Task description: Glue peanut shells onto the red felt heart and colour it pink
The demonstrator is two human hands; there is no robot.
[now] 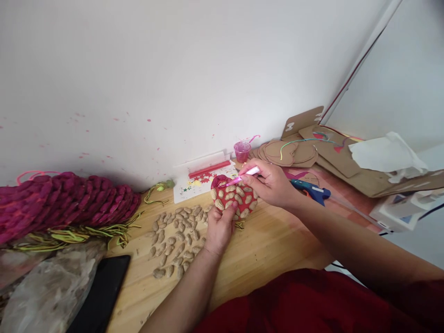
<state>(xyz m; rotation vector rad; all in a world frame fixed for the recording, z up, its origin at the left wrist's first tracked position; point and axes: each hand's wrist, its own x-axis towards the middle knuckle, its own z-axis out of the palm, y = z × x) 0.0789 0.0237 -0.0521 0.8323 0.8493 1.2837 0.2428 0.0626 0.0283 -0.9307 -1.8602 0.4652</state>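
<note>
A red, rounded piece (247,199) covered with peanuts is held above the wooden table by my left hand (222,226), its thumb pressed on the lower edge. Deep pink colour coats the peanuts at its upper left. My right hand (272,182) grips a white-handled brush (252,171), whose pink end touches the piece near the coloured peanuts. Behind the piece stands a clear cup (242,151) with pink contents and a pink stick in it.
Loose peanuts (179,236) cover the table (260,249) at left. Beyond are a white sheet (180,187) with paper stars and stacked magenta pieces (65,199). Cardboard shapes (282,152), a blue glue gun (310,189) and a white machine (398,210) stand right.
</note>
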